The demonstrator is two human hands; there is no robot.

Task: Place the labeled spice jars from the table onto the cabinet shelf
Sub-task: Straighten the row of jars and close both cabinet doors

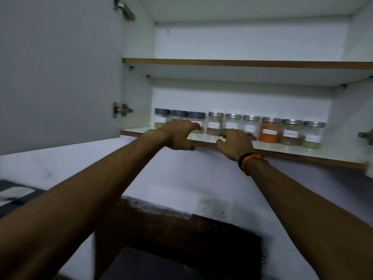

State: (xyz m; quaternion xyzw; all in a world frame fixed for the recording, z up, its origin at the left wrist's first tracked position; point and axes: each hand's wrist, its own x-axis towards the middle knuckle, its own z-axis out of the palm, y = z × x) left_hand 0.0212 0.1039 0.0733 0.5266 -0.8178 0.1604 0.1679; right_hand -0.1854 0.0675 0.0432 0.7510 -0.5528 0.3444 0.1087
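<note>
Several labeled spice jars stand in a row along the back of the lower cabinet shelf (302,151). Three at the left have dark lids, such as the leftmost jar (161,117); the others have silver lids, among them an orange-filled jar (270,130) and the rightmost jar (313,135). My left hand (179,136) reaches over the shelf's front edge, fingers spread and loosely bent in front of the dark-lidded jars, holding nothing. My right hand (235,143), with a wrist band, hovers by the middle silver-lidded jars (232,123), fingers relaxed and empty.
The cabinet door (60,67) stands open at the left, with hinges on its edge. An upper shelf (242,63) holds nothing visible. Below are a white wall with a socket plate (214,209) and a dark wooden frame (181,229).
</note>
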